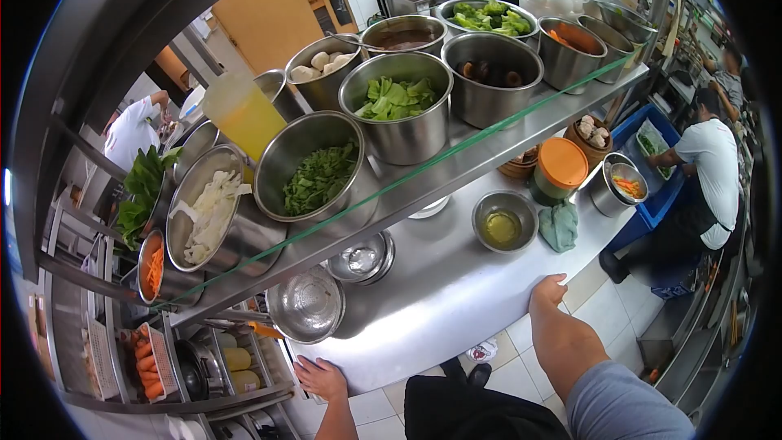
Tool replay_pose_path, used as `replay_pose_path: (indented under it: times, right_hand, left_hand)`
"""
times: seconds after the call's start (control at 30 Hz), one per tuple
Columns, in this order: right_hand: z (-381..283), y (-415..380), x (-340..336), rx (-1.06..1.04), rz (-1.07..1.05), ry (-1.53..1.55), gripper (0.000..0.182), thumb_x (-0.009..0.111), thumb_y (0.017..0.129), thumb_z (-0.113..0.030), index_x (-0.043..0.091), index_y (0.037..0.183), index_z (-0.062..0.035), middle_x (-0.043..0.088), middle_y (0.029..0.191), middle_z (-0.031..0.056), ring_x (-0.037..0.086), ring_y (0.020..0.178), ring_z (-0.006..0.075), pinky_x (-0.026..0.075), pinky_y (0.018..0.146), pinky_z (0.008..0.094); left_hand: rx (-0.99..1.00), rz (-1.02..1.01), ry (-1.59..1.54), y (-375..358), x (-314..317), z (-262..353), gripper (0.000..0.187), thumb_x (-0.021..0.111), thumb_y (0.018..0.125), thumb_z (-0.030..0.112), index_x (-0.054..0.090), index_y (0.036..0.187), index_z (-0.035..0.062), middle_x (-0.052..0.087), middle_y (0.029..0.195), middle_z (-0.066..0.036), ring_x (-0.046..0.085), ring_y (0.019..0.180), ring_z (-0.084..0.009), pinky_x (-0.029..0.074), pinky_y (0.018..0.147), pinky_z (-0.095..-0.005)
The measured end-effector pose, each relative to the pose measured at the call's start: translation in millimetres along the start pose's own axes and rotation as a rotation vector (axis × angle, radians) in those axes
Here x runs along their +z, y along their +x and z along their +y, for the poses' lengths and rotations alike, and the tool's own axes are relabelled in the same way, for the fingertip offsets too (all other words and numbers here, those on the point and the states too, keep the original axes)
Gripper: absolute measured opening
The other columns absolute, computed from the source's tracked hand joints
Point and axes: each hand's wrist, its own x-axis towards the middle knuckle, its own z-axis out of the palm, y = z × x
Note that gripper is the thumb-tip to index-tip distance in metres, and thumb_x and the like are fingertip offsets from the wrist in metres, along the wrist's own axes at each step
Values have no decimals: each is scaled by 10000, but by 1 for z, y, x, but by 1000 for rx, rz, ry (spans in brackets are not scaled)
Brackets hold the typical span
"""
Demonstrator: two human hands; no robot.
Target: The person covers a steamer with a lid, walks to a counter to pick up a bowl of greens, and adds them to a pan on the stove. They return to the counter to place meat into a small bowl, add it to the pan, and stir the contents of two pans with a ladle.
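My left hand (322,376) lies flat at the near left corner of the steel counter (423,310), fingers spread and holding nothing. At the counter's front right edge rests my right hand (550,288), with nothing visible in it; its fingers are partly hidden and look loosely bent. Nearest to the left hand is an empty steel bowl (306,310), with stacked steel bowls (362,257) behind it. Beyond the right hand stand a bowl of yellowish liquid (503,223), a crumpled green cloth (559,226) and a container with an orange lid (562,161).
Above the counter, a glass-edged shelf (489,143) carries several steel pots, including leafy greens (399,99), chopped herbs (319,179) and sliced white vegetable (210,224). A co-worker (705,171) bends over a blue bin (652,126) at right. Carrots (148,365) sit lower left.
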Motion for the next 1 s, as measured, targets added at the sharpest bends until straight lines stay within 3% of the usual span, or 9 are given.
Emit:
replay_pose_path:
  times: [0.07,0.17,0.5,0.73,0.83,0.9,0.93,1.0]
  right_hand:
    - [0,-1,-1,6,5,-2,620,324,986,-508,534,1251,11,614,1169,313,587,1093,486,469,972,524]
    - [-2,-3,-3,8,-3,-20,617,323,987,-505,529,1261,8,611,1175,314,585,1097,485,467,976,522]
    - [-2,-2,-3,22,-15,10,632,335,981,-509,510,1302,6,598,1209,309,572,1126,482,460,989,516]
    - [19,33,32,5,46,32,642,384,977,-463,470,1326,70,580,1250,302,555,1173,468,423,1028,525]
    - [0,4,3,45,8,32,592,388,973,-471,509,1291,12,611,1194,293,583,1125,469,449,984,530]
    - [-3,-2,-5,65,20,35,571,390,972,-473,523,1268,-4,625,1163,283,596,1095,465,461,955,534]
    - [-4,-3,-8,55,-1,17,551,392,971,-475,536,1244,-20,639,1132,273,609,1065,461,474,926,538]
    - [-3,-2,-6,61,15,17,538,392,970,-478,544,1213,-22,647,1110,264,617,1044,455,477,908,541]
  left_hand:
    - [45,70,40,0,3,-2,531,425,975,307,382,1447,68,370,1493,-208,371,1368,-357,294,1075,-569]
    - [-4,12,6,1,4,-1,551,439,975,310,370,1472,83,337,1525,-174,306,1418,-327,230,1125,-573]
    - [21,38,40,1,10,-7,543,431,979,306,370,1472,85,351,1513,-172,319,1408,-325,245,1119,-552]
    - [1,-30,124,4,18,-8,548,378,1006,355,374,1470,64,393,1491,-175,384,1369,-324,340,1048,-528]
    - [82,47,145,2,18,-6,545,384,1005,351,386,1463,56,421,1475,-172,410,1352,-326,354,1039,-523]
    - [60,61,194,-7,-1,1,557,349,1008,370,373,1472,61,441,1451,-177,490,1259,-360,415,963,-547]
    - [89,60,187,-6,8,-5,557,349,1008,370,373,1472,61,441,1451,-177,490,1259,-360,415,963,-547]
    - [367,298,181,-1,31,-26,524,449,970,301,451,1404,8,419,1438,-298,490,1230,-446,466,902,-611]
